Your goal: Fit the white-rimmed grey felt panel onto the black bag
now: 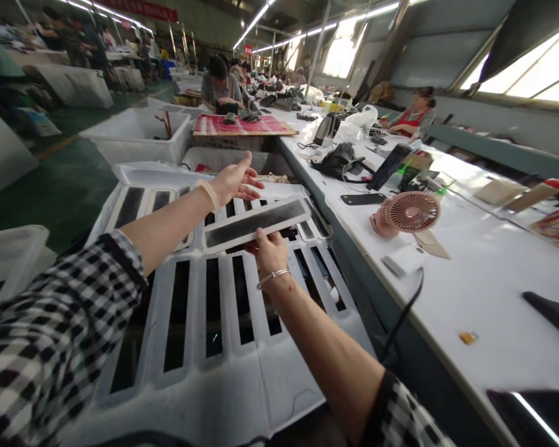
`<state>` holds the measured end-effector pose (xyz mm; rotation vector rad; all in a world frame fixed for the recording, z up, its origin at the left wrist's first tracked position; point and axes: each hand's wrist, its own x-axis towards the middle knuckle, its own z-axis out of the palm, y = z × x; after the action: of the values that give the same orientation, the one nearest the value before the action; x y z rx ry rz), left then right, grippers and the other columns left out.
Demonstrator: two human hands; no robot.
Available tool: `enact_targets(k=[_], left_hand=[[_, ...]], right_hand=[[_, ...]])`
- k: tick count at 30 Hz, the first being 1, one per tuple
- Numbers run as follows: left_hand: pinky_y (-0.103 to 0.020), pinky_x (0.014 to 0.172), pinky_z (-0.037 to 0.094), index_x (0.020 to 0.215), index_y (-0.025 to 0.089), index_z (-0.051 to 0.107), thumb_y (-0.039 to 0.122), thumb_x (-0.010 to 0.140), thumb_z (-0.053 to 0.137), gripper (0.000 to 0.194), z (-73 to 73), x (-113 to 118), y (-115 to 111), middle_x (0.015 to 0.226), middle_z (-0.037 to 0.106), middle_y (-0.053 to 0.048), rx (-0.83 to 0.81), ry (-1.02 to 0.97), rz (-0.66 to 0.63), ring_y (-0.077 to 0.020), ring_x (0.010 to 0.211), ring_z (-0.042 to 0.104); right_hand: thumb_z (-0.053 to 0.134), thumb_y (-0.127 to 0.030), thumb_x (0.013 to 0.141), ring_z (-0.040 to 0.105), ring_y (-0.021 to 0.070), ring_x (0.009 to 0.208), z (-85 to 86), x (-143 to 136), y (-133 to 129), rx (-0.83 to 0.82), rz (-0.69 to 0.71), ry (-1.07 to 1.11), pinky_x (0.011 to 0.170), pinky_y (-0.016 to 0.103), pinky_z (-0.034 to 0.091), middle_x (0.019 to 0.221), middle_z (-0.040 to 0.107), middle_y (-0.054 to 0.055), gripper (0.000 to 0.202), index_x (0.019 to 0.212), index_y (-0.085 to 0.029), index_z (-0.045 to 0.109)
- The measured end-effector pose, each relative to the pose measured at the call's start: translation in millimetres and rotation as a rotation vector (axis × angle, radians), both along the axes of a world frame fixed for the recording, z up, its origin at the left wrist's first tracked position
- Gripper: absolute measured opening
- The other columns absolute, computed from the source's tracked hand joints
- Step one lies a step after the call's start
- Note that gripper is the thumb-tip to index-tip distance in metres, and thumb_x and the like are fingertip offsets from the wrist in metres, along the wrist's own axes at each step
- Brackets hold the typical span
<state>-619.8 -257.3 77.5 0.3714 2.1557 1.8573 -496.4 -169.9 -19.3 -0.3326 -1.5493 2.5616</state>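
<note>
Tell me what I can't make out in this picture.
All in the head view:
Right hand: some fingertips hidden by the hand itself and the framed strip.
Underneath the slotted plastic panel: mostly covered by it, dark through the slots.
Dark glossy slab: cut off at the bottom-right corner.
Red banner: lettering too small and blurred.

A pale grey plastic rack with long slots (242, 388) carries flat dark strips with white edges (129, 207). Beside it, a long white table (428, 304) carries a round pink fan (412, 212).
</note>
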Motion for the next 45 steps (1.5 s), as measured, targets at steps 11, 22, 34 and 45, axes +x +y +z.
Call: enact_targets(k=[11,22,34,45], left_hand=[[-0.043,0.114,0.022,0.142,0.028,0.033,0.045,0.077,0.069,0.076,-49.7,130,46,0.155,0.025,-0.007,0.170,0.019,-0.583,-0.0261,0.141,0.024],[-0.034,0.090,0.050,0.101,0.015,0.067,0.031,0.068,0.076,0.038,-19.5,286,174,0.101,0.072,-0.005,0.302,-0.149,-1.001,-0.0240,0.097,0.065],[-0.034,0.085,0.051,0.104,0.016,0.064,0.034,0.073,0.072,0.037,1.9,430,233,0.099,0.070,-0.004,0.284,0.262,-1.020,-0.0240,0.094,0.064],[-0.036,0.105,0.040,0.123,0.021,0.051,0.037,0.089,0.055,0.038,-42.8,472,193,0.127,0.058,-0.007,0.370,0.113,-0.774,-0.0234,0.119,0.053]], right_hand=[[0.078,-0.034,0.072,0.064,0.0150,0.073,68.3,167,159,0.085,0.355,-0.013,0.073,0.030,0.051,0.084,0.069,0.003,0.030,0.094,-0.017,0.068],[0.070,-0.061,0.072,0.055,0.0091,0.056,74.7,347,230,0.137,0.036,-0.144,0.054,0.020,0.045,0.068,0.062,0.000,0.048,0.087,-0.016,0.065],[0.076,-0.031,0.071,0.055,0.0184,0.089,137.0,503,227,0.975,-0.311,-0.383,0.077,0.033,0.047,0.099,0.058,0.002,0.066,0.129,-0.025,0.046],[0.077,-0.034,0.069,0.053,0.0256,0.110,111.3,607,203,1.003,-0.764,-0.318,0.095,0.045,0.045,0.120,0.054,0.007,0.075,0.134,-0.029,0.040]])
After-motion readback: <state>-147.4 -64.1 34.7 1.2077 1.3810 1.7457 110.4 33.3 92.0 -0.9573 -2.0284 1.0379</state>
